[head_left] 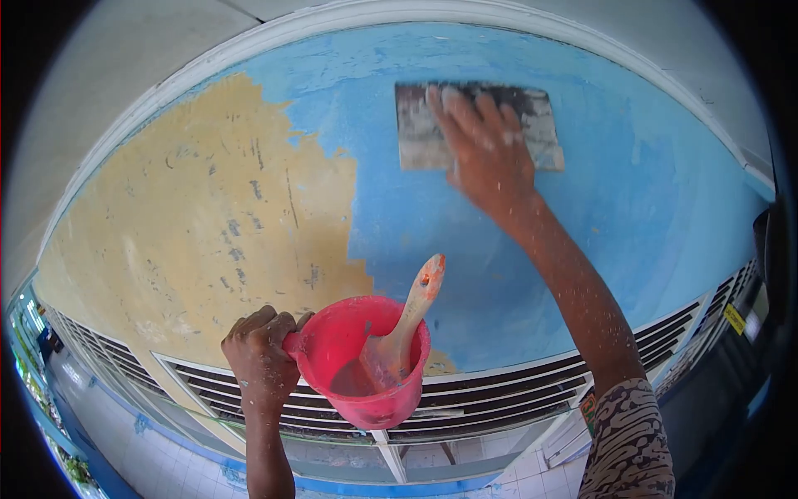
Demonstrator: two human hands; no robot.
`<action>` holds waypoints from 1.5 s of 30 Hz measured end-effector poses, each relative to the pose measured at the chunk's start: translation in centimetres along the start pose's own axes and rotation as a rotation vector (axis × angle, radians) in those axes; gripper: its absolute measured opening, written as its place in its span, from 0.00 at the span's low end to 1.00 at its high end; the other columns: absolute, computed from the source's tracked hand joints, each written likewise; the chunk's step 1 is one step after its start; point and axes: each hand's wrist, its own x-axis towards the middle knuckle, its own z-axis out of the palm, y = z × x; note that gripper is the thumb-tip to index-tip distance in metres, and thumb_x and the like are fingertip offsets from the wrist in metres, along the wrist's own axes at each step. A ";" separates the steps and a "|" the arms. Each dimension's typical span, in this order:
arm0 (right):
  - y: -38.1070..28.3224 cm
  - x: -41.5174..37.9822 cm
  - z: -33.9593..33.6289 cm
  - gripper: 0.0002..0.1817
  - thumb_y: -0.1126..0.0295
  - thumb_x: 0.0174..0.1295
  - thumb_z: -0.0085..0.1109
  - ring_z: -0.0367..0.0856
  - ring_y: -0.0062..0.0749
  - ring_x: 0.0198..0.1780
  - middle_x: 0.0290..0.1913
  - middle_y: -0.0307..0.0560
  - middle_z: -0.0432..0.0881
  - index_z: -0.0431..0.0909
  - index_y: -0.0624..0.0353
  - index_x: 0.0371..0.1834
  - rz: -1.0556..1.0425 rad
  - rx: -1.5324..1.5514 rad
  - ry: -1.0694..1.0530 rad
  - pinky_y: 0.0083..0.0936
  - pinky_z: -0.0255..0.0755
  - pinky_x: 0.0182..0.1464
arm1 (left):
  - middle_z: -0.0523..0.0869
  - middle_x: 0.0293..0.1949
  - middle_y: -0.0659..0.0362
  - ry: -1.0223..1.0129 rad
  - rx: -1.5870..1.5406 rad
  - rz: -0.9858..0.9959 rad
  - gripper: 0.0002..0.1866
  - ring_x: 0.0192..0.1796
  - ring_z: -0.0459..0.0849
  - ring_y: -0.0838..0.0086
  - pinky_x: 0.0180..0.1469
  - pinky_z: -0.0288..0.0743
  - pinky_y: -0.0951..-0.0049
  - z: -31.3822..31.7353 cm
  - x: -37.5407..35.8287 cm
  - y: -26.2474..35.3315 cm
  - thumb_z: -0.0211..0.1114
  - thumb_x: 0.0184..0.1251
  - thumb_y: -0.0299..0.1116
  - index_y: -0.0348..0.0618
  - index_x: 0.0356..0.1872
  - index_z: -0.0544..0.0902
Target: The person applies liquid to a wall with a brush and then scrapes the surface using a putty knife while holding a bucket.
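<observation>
My left hand [262, 349] is closed around the handle of a pink plastic dipper [399, 407], held below the wall. A paintbrush [407, 320] leans in the dipper, its pale handle, smeared with orange, sticking up past the rim. Some murky liquid seems to lie at the bottom. Up on the blue part of the wall [499, 274], my right hand [490, 141] presses a rectangular sheet of sandpaper [540, 125] flat against the surface. The sheet is dark with pale, worn patches, and the fingers are slightly blurred. Pale specks dot the right forearm.
Left of the blue lies a scuffed yellow-beige wall area [191, 216] with a ragged border. Louvred slats [515, 395] run beneath the wall. A white trim [249, 37] curves along the top under the ceiling. Pale floor tiles [174, 466] show below.
</observation>
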 end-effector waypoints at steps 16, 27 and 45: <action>18.6 -7.9 -0.4 0.54 0.76 0.38 0.74 0.74 0.52 0.66 0.67 0.49 0.76 0.67 0.42 0.77 0.291 0.033 -0.070 0.45 0.69 0.70 | 0.79 0.21 0.58 -0.011 -0.206 0.277 0.15 0.26 0.81 0.58 0.30 0.72 0.62 6.8 7.1 10.4 0.75 0.57 0.44 0.45 0.21 0.84; 18.2 -22.6 -4.6 0.52 0.78 0.28 0.75 0.80 0.51 0.57 0.58 0.49 0.83 0.76 0.48 0.71 0.234 0.209 -0.087 0.47 0.74 0.62 | 0.81 0.24 0.58 0.050 -0.302 0.365 0.14 0.27 0.82 0.57 0.31 0.74 0.60 11.0 7.8 14.8 0.76 0.56 0.43 0.45 0.23 0.86; 25.7 -20.7 -4.6 0.42 0.76 0.40 0.72 0.77 0.49 0.56 0.63 0.45 0.83 0.79 0.46 0.69 0.246 0.005 -0.045 0.46 0.68 0.64 | 0.82 0.26 0.55 -0.006 -0.221 0.287 0.15 0.30 0.85 0.55 0.32 0.75 0.59 12.4 9.4 16.9 0.72 0.61 0.47 0.44 0.26 0.87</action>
